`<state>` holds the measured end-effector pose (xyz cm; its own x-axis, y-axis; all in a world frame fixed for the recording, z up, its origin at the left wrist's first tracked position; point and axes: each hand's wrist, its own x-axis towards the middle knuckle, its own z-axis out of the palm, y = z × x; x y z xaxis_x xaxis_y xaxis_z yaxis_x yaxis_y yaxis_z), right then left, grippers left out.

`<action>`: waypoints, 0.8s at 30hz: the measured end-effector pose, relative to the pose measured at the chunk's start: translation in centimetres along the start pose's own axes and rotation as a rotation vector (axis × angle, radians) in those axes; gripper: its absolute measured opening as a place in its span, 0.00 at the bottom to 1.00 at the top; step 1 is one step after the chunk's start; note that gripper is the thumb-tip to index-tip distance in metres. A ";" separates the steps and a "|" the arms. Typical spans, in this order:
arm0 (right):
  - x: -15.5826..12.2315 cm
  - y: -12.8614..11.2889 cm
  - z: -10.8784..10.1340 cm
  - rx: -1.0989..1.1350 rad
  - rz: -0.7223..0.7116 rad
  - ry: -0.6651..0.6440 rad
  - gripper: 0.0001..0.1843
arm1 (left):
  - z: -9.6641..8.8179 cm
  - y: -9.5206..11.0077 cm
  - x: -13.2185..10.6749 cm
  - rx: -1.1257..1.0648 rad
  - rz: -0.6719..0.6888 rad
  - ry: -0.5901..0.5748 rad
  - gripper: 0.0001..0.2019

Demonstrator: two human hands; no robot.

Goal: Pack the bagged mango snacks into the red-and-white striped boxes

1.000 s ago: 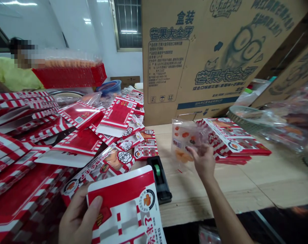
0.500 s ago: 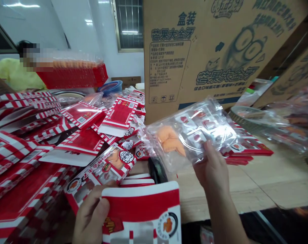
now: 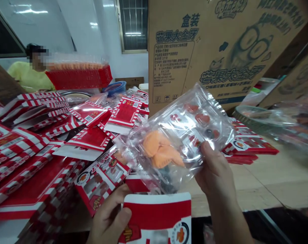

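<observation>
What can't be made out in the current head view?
In the head view:
Held box: lower part cut off by the bottom edge.
Right hand: fingers hidden behind the packet.
Carton: top cut off by the upper edge.
Bags, far right: contents too blurred.

Two bare hands [image 3: 216, 174], bare right forearm [image 3: 227, 218]

I can't see the lower part of the red carton [image 3: 156, 211], cut off below, and the fingertips of the left grip [image 3: 111, 215] are out of sight behind it. The clear pouch [image 3: 166, 130] mostly hides the fingers of the right grip [image 3: 216, 169]. Through it I catch a dark object [image 3: 167, 179], too veiled to name. The big cardboard box [image 3: 209, 37] is cut off above, its finest print too small to read; the plastic bags [image 3: 293, 123] far right are blurred.
</observation>
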<state>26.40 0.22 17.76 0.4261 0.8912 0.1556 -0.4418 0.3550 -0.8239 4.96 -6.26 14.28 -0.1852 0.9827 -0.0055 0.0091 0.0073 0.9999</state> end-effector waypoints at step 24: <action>0.4 1.5 -1.3 0.104 0.078 0.144 0.20 | -0.1 0.2 0.0 -0.047 0.043 -0.089 0.20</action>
<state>26.98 0.69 15.89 0.4925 0.8703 0.0079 -0.5541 0.3205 -0.7683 4.86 -6.24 14.53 -0.0981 0.9944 0.0383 -0.0317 -0.0416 0.9986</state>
